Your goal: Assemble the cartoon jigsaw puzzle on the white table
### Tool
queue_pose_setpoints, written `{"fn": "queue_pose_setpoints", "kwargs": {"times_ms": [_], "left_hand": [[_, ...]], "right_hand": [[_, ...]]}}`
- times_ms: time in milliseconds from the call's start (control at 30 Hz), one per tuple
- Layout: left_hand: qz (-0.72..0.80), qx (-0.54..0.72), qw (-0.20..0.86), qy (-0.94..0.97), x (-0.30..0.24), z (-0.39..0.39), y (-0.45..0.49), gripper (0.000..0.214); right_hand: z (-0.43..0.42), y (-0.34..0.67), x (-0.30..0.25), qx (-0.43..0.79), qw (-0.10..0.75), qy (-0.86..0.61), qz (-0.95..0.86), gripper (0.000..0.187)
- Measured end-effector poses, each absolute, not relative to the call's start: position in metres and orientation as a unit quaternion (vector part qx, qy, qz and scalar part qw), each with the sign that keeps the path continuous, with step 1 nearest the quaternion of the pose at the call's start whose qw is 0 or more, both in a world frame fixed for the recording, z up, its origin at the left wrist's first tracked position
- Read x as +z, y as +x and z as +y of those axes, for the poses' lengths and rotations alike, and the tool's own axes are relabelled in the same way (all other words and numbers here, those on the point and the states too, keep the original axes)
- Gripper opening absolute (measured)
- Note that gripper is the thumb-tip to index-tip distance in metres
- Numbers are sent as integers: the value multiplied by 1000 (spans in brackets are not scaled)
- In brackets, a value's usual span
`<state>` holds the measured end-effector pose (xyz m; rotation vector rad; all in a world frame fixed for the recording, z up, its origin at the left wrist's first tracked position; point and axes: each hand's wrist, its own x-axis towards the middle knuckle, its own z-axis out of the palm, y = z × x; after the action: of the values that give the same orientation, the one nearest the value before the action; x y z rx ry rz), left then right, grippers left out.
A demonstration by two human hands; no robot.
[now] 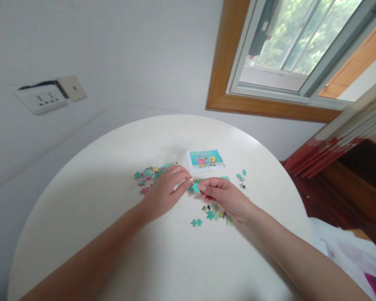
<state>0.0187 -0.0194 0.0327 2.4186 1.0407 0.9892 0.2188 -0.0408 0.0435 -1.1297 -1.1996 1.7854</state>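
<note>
Pile (148, 173): mixed colours heaped on the white desk (113, 234), its right side half hidden by a hand; best not brushed by that wrist.
Left hand (169, 190): thumb and forefinger drawn narrow, tips right by the teal piece; gripping or merely steadying, can't tell. A light touch would do.
Piece (195, 187): here's the action, between the two hands, tabs showing! More teal sits just beside it; joined or separate, can't tell. Turn it with fingertips only, no bending those tabs.
Pair (196, 223): two teal bits side by side, nearer the body, handy for comparing outlines.
Card (206, 161): cartoon print face up beyond the hands, well placed for a quick colour check.
Cluster (210, 215): loose bits by and partly under the right palm, so that palm wants to ride high.
Right hand (224, 193): pinching the piece at its right edge; the firmer hold, I'd judge.
Strip (224, 178): teal edge peeking out behind that hand, mostly covered.
Strays (239, 176): a few bits out right, clear of the fingers.
</note>
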Motion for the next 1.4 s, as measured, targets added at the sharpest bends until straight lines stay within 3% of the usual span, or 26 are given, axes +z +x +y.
{"fn": "queue_pose_setpoints", "kwargs": {"times_ms": [267, 467, 600, 733, 1033, 1400], "left_hand": [[355, 323, 155, 864, 21, -14, 17, 24], [369, 290, 159, 869, 13, -14, 17, 26], [371, 267, 137, 879, 10, -15, 18, 24], [372, 258, 124, 883, 9, -16, 17, 21], [420, 289, 59, 858, 1, -5, 10, 14], [442, 266, 51, 855, -8, -6, 13, 14]], "right_hand": [[-37, 227, 32, 629, 307, -425, -574, 32], [-38, 226, 33, 358, 254, -481, -759, 15], [-38, 221, 31, 194, 212, -464, -838, 17], [-39, 219, 31, 118, 154, -468, -862, 20], [-42, 212, 35, 92, 107, -489, -861, 29], [-40, 204, 33, 108, 92, -497, -856, 25]]}}
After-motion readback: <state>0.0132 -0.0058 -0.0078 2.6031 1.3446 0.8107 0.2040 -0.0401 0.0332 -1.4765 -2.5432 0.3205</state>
